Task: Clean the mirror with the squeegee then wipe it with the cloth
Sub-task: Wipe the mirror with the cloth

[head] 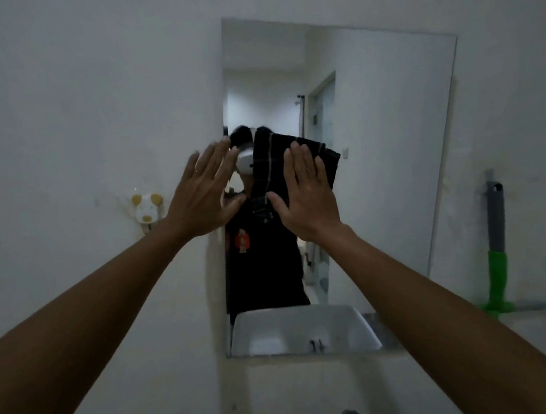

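Mirror, right hand flat on dark cloth, fingers together, left hand raised, fingers spread

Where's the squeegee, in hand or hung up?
Hung up. The squeegee sits against the wall right of the mirror, handle up, blade down. The right hand presses the cloth; the left hand is empty.
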